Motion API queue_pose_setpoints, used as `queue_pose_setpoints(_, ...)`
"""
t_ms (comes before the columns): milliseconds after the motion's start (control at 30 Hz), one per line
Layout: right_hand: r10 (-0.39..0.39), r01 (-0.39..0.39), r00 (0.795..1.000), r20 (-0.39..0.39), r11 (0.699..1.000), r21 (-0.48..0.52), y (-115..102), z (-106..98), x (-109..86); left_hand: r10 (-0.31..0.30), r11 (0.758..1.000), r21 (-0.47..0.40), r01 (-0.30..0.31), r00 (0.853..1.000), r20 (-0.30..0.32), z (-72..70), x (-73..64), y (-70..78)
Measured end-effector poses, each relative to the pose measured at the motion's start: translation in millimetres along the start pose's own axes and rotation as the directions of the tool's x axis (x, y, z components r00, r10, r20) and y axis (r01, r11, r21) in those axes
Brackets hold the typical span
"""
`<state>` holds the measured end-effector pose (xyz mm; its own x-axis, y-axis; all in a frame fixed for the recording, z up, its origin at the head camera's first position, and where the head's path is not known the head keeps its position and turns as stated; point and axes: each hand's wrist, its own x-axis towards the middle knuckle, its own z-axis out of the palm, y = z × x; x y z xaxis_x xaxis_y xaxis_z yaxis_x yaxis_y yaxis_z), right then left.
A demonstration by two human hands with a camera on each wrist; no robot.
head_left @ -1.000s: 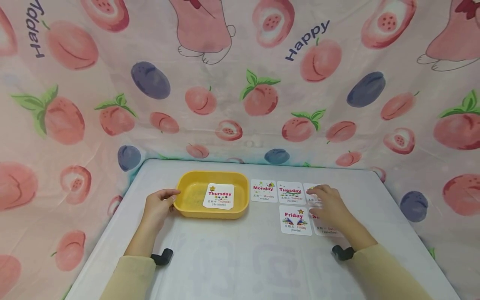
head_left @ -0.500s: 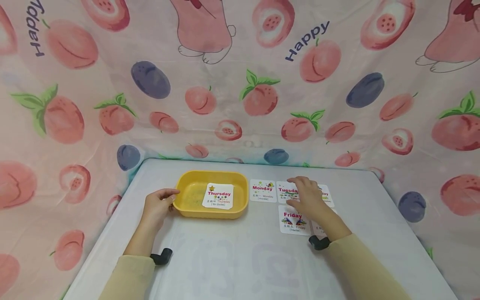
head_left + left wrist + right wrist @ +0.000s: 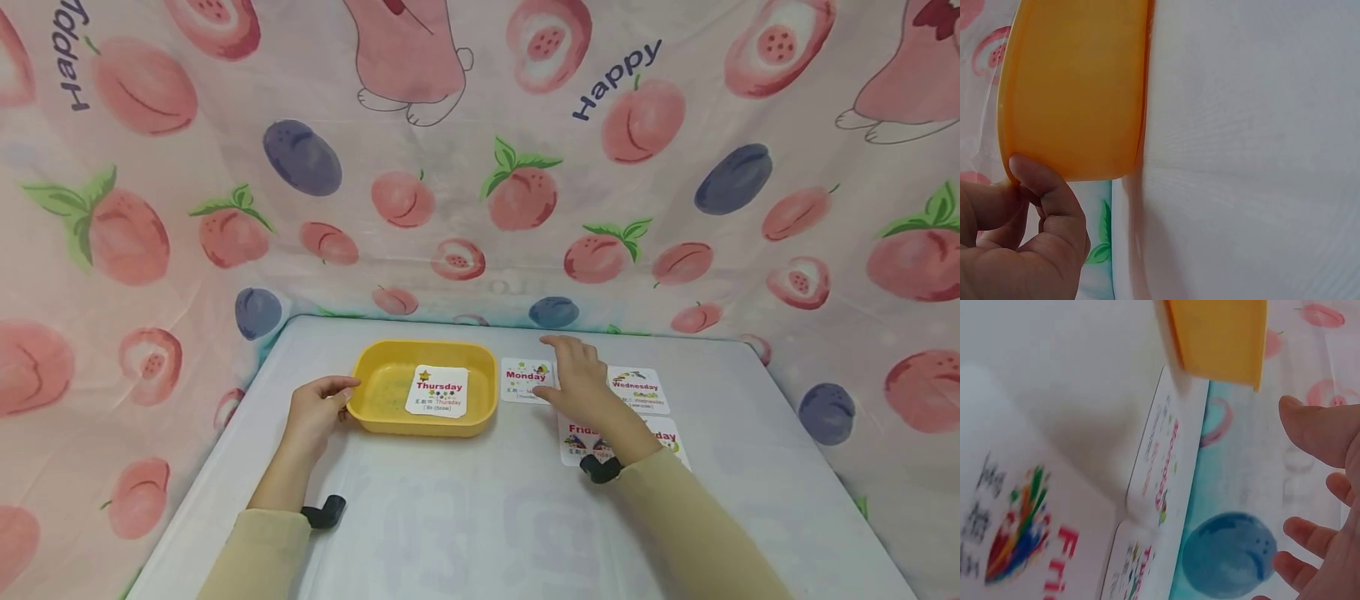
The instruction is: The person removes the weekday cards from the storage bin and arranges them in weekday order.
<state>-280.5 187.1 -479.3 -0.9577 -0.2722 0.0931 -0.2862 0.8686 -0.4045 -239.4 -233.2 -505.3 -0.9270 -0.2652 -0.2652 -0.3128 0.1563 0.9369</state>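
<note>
A yellow plastic tray (image 3: 360, 422) stands at the back left of the table, and my left hand (image 3: 318, 414) pinches its left rim between thumb and fingers. In the left wrist view those fingers (image 3: 1047, 187) grip the tray's edge. Inside the tray lies a Thursday card (image 3: 437, 392). My right hand (image 3: 581, 385) hovers over the cards with fingers spread, holding nothing. Beneath it the Tuesday card is mostly hidden in the head view. The Monday card (image 3: 517, 371) is at its left, the Wednesday card (image 3: 639, 388) at its right, and the Friday card (image 3: 1029, 531) is nearer the body.
Partly behind the right wrist lies another card (image 3: 667, 432), its name ending in "day". A white cloth covers the table (image 3: 450, 517). Behind it hangs a fruit-patterned curtain (image 3: 465, 208). Each wrist wears a black camera mount (image 3: 326, 512).
My right hand has moved left, from over the Wednesday and Saturday cards across Tuesday toward Monday, uncovering Wednesday. The left hand, tray and cards have stayed in place.
</note>
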Motion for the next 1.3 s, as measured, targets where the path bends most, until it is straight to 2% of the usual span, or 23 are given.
queue_pose_setpoints(267,-0.038,0.038,0.999,0.002,0.999,0.023,-34,14,14.9,0.001,1.0,0.011,-0.001,1.0,-0.002,0.7,0.3,-0.4)
queue_pose_setpoints(400,-0.047,0.047,0.999,0.027,0.999,0.018,-56,21,20.1,0.002,1.0,0.013,-0.002,1.0,-0.006,1.0,0.4,0.4)
queue_pose_setpoints(733,-0.103,0.108,0.993,0.064,0.991,-0.073,-96,34,28.6,0.002,1.0,0.022,-0.001,1.0,-0.017,2.2,0.6,1.4)
queue_pose_setpoints(1000,-0.112,0.119,0.986,0.123,0.992,-0.051,-113,48,35.3,-0.009,1.0,0.027,0.01,1.0,-0.021,3.6,-0.8,1.9)
queue_pose_setpoints(1300,-0.142,0.158,0.969,0.201,0.986,-0.062,-125,62,42.4,-0.015,1.0,0.014,0.015,1.0,-0.02,4.2,-1.5,2.5)
